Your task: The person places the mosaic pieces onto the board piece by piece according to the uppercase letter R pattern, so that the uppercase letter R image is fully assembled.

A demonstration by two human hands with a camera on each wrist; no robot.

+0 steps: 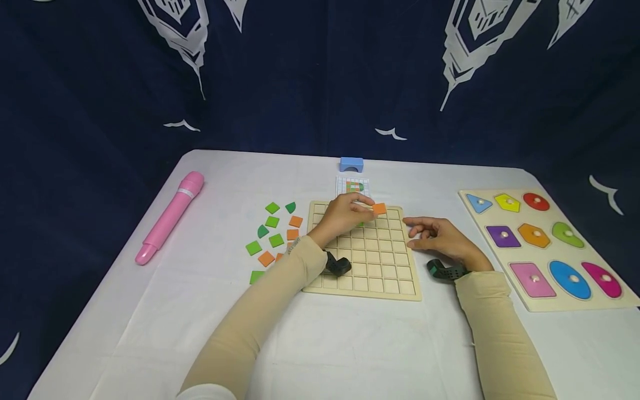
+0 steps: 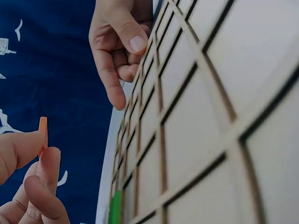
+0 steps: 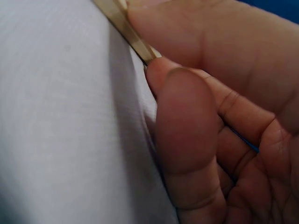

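Left hand (image 1: 345,215) pinches an orange tile (image 1: 379,208) over the grid board (image 1: 374,270); right hand (image 1: 442,240), loosely curled, empty, beside its right edge.

The left hand (image 2: 35,179) pinches a thin, flat orange piece (image 2: 43,128). The right hand (image 2: 117,44) is at the edge of a pale wooden grid board (image 2: 191,107) bearing a bright green piece (image 2: 115,207).

We hold our left hand (image 1: 344,215) nearer the far edge of the desk (image 1: 145,333), thumb and fingertips pinching, and our right hand (image 1: 444,240), fingers loosely bent, nearer the right edge.
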